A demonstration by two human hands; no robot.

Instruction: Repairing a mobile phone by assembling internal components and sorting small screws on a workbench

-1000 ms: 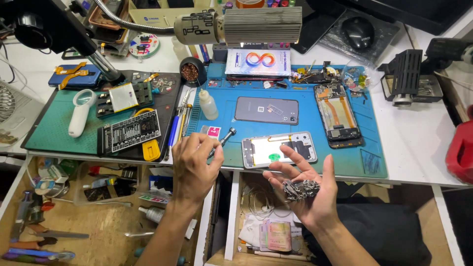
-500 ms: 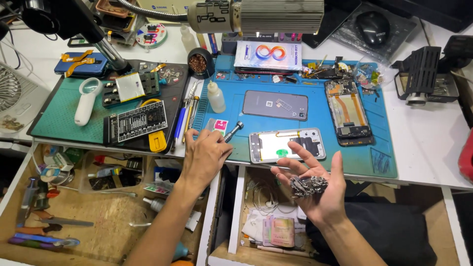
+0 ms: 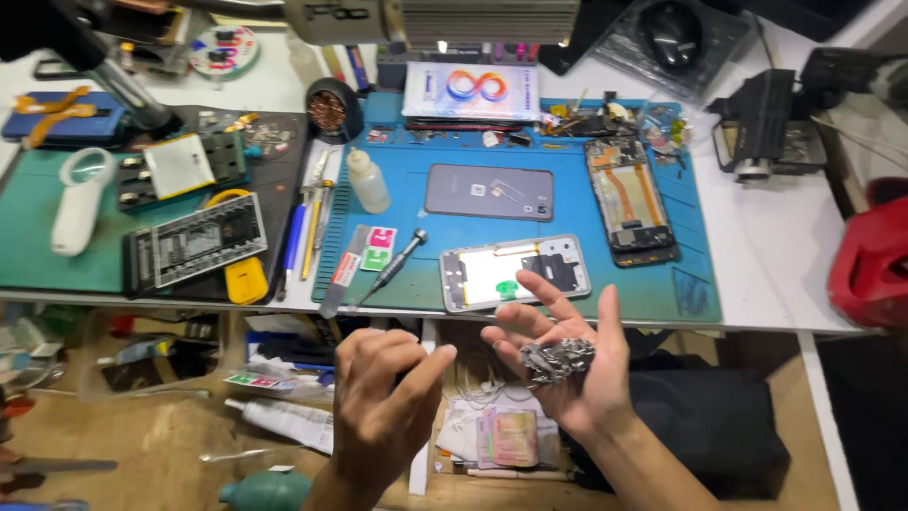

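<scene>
My right hand [image 3: 567, 355] is held palm up just in front of the bench edge, cupping a pile of small grey metal parts [image 3: 556, 360]. My left hand [image 3: 383, 402] hovers beside it over an open drawer, fingers loosely curled, thumb and forefinger extended toward the pile and holding nothing I can make out. On the blue work mat [image 3: 690, 284], right behind my hands, lies an opened phone frame [image 3: 515, 273] with a screwdriver [image 3: 392, 265] to its left.
A grey phone back [image 3: 489, 192], a stripped phone chassis [image 3: 629, 201], a small squeeze bottle [image 3: 367, 182] and tweezers lie on the mats. A green mat [image 3: 38, 255] at left carries a magnifier and boards. A red container [image 3: 875, 260] stands at right. Open drawers below hold tools and papers.
My left hand has drawn back from the mat's front edge to in front of the bench, beside my right hand. The right hand keeps the parts in its palm.
</scene>
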